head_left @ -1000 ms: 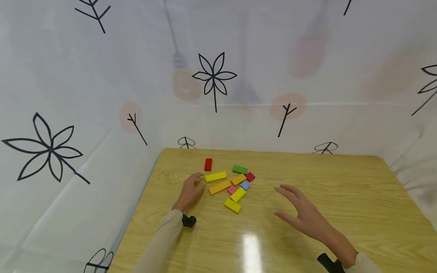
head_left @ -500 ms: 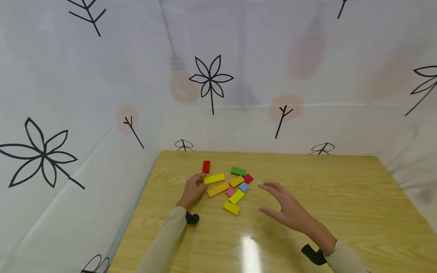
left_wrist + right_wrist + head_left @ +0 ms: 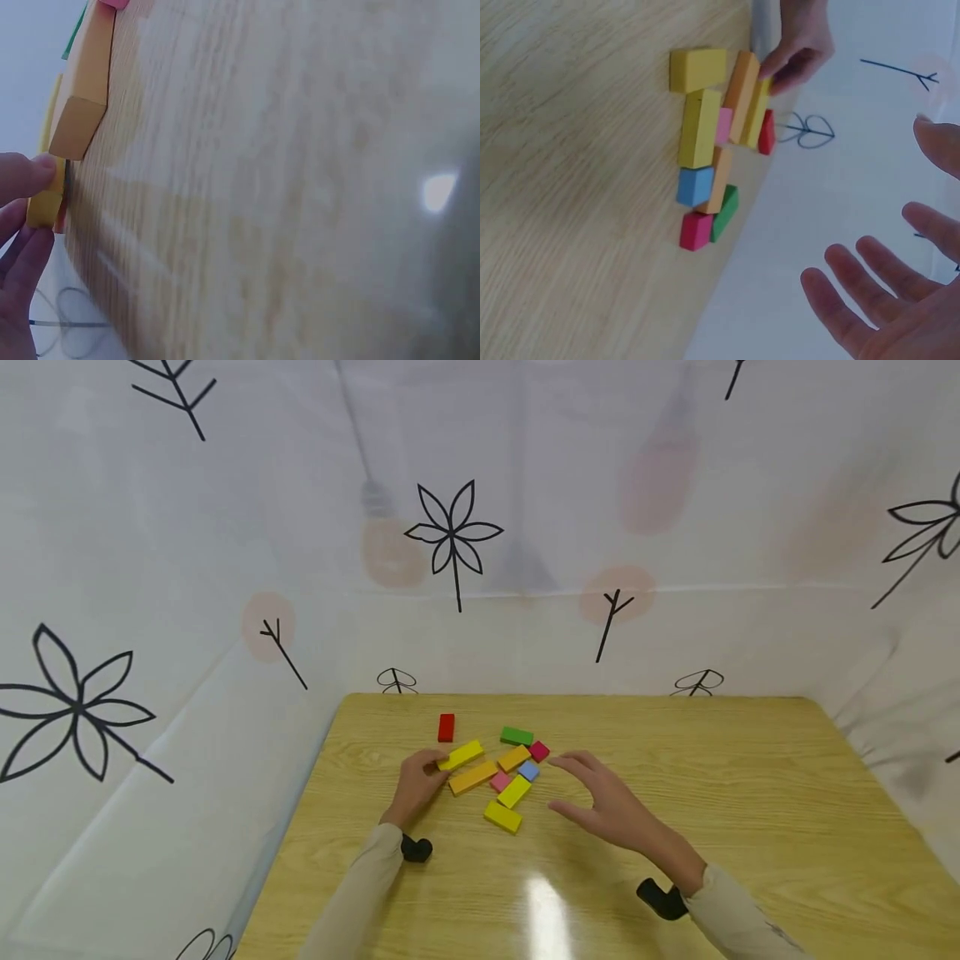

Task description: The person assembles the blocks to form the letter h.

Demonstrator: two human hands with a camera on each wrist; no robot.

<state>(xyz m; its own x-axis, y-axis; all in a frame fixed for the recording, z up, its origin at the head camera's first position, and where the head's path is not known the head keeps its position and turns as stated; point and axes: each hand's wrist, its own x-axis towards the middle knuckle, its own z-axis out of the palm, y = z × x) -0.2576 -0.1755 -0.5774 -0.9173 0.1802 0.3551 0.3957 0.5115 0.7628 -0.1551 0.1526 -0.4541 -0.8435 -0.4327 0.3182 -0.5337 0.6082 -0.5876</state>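
My left hand [image 3: 416, 788] pinches the near end of a long yellow block [image 3: 462, 755] between thumb and fingers. In the left wrist view the thumb lies on top of that yellow block [image 3: 46, 202], and fingers reach under its far side. Beside it is a long orange block [image 3: 474, 777]. My right hand [image 3: 611, 802] hovers to the right of the blocks with its fingers spread, touching nothing. Closest to it are a blue cube [image 3: 528, 770], a crimson cube [image 3: 539, 751] and a shorter yellow block [image 3: 514, 792].
A red block [image 3: 446, 727] lies behind the left hand. Around the cluster are a green block [image 3: 517, 736], a short orange block [image 3: 513, 758], a pink cube [image 3: 500, 782] and another yellow block [image 3: 502, 817]. A printed cloth [image 3: 525, 635] borders the wooden table [image 3: 712, 777].
The left hand has taken hold of the long yellow block, which has turned slightly. The right hand has moved left, closer to the blocks. The view has shifted a little.
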